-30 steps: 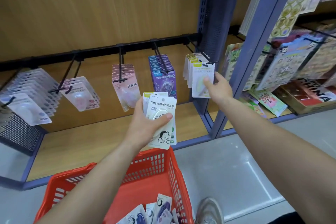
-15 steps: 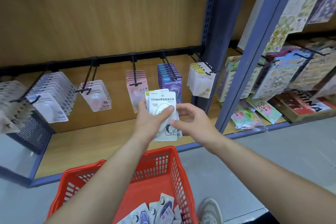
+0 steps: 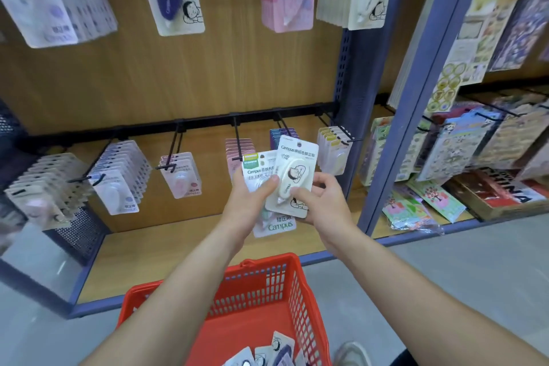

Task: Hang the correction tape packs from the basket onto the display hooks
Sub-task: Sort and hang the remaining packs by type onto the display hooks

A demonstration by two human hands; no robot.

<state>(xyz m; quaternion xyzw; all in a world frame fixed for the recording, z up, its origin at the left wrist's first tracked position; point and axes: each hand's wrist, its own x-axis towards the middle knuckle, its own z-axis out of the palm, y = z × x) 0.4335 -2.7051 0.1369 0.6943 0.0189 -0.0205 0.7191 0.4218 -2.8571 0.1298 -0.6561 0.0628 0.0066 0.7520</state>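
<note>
L hand point(image 3: 252, 202) grips fanned packs point(image 3: 257, 171), R hand point(image 3: 323, 205) pinches cream pack point(image 3: 294, 175) at its lower edge, above red basket point(image 3: 258, 285) w/ loose packs point(image 3: 279, 348); display hooks point(image 3: 236, 137) behind, part-filled.

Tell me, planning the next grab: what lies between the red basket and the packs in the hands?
Between basket and held packs, head view shows shelf board, its blue front edge and both forearms.

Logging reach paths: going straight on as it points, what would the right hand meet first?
Likely the left hand and its packs, just up-left of the right hand gripping the cream pack; depth unclear.
</note>
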